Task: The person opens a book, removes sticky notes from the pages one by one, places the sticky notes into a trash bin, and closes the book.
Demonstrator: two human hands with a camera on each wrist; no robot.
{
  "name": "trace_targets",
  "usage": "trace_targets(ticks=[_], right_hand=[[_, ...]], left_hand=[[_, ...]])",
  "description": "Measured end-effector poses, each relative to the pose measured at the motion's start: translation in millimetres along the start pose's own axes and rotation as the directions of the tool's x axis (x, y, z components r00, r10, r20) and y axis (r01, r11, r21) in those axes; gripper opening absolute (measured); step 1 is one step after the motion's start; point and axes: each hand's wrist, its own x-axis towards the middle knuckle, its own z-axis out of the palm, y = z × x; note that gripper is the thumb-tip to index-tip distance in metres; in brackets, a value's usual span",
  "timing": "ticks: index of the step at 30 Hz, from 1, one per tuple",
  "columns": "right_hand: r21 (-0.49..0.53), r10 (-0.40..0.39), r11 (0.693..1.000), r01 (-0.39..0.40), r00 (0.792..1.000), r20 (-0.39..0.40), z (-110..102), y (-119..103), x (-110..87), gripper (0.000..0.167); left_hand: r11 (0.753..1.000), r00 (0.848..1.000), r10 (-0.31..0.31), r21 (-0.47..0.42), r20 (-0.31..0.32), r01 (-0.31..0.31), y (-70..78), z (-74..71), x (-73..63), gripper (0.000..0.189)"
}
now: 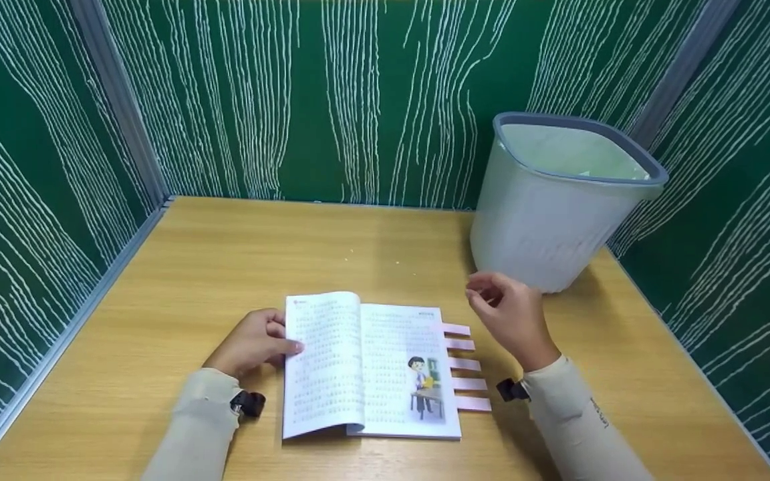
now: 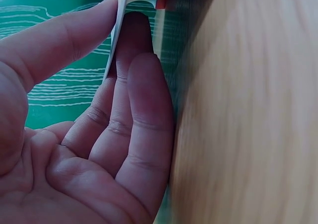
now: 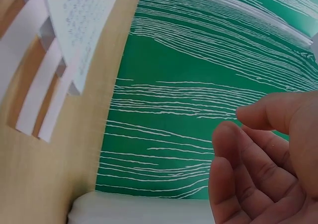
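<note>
An open book (image 1: 398,334) with printed text and a drawing of a child at a desk lies on the table in the head view. My left hand (image 1: 254,344) holds its raised left pages (image 1: 321,374) at the outer edge, thumb on top and fingers underneath; the left wrist view shows the thumb (image 2: 69,40) pressing the sheet's edge. Several pink paper strips (image 1: 468,383) stick out from the right edge. Above the table, right of the book, my right hand (image 1: 515,317) is raised with loosely bent fingers (image 3: 226,144) and nothing visible between them.
A white bin (image 1: 539,214) with a grey rim stands at the back right, just beyond my right hand. Green walls (image 1: 224,100) with white wavy lines enclose the wooden table (image 1: 258,247) at the back and sides. A few tiny pale specks lie behind the book.
</note>
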Motion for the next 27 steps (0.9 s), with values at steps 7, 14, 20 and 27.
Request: trace_targets(ticks=[7,14,20,27], right_hand=[[-0.027,0.021,0.999,-0.020,0.999,0.050,13.0,16.1,-3.8,0.015],[-0.022,0.123,0.992,-0.121,0.982,0.140,22.2,28.5,-6.6,0.016],[-0.013,0.170,0.985,-0.171,0.966,0.194,24.3,33.6,-7.2,0.020],[-0.010,0.219,0.975,-0.224,0.944,0.246,26.6,37.4,-7.1,0.022]], left_hand=[[0.999,1.000,0.023,-0.023,0.016,-0.023,0.8,-0.5,-0.9,0.044],[1.000,1.000,0.002,-0.008,-0.008,-0.002,0.5,0.2,-0.5,0.043],[1.000,1.000,0.001,-0.023,-0.004,-0.001,1.7,0.3,-0.8,0.043],[0.999,1.000,-0.001,-0.034,-0.001,0.001,2.3,0.3,-2.3,0.044]])
